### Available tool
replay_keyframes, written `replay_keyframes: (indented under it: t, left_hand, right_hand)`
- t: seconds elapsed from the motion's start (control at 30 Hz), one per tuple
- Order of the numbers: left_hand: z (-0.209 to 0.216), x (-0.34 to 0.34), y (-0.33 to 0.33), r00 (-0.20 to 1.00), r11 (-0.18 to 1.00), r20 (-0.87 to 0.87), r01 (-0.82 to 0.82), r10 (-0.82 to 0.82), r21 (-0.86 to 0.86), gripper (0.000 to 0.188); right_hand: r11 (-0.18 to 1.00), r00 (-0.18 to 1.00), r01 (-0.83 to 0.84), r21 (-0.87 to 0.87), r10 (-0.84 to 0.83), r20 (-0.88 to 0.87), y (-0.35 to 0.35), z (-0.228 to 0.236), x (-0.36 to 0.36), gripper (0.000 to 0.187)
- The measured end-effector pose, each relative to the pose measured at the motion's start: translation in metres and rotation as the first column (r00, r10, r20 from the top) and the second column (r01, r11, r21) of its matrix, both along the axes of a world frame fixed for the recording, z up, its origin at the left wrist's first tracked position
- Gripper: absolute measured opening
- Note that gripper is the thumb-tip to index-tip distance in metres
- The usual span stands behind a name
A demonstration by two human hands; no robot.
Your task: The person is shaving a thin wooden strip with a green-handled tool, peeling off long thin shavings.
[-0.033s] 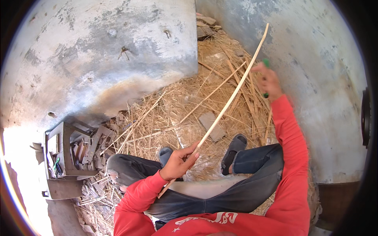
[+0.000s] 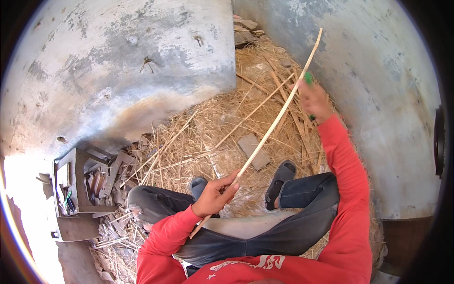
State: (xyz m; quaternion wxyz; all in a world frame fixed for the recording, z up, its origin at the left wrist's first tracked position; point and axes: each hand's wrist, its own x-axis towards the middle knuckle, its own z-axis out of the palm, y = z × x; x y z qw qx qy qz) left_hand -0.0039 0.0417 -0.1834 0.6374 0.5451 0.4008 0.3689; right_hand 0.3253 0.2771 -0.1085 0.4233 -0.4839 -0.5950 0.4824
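Left hand (image 2: 213,194) grip clenched on the bamboo strip (image 2: 276,124) near its lower end; long axis runs diagonally up-right, bowed slightly. Right hand (image 2: 314,101) grips the strip near its upper tip, holding a green-handled tool (image 2: 308,78), above the straw-covered floor (image 2: 208,128)

Long strip (image 2: 279,118) slanting from the left hand (image 2: 213,194) near the lap up to the right hand (image 2: 314,102) ahead, above straw (image 2: 208,128), with a crate (image 2: 75,189) at far left.
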Motion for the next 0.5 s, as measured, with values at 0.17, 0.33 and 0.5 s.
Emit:
replay_keyframes:
  t: [0.17,0.33,0.5]
  left_hand:
    - [0.005,0.003,0.000,0.996,0.986,-0.002,0.085,-0.086,-0.143,0.052]
    - [0.031,0.006,0.025,0.981,0.972,-0.008,0.193,-0.196,-0.134,0.049]
    - [0.033,0.011,0.047,0.975,0.975,0.015,0.221,-0.221,-0.014,0.050]
  right_hand:
    - [0.986,0.979,-0.109,-0.125,0.085,-0.183,-0.011,-0.016,-0.040,0.041]
    - [0.975,0.971,-0.145,-0.169,0.106,-0.216,-0.017,-0.011,-0.042,0.044]
    - [0.945,0.962,-0.255,-0.206,0.226,-0.154,-0.048,-0.020,-0.074,0.047]
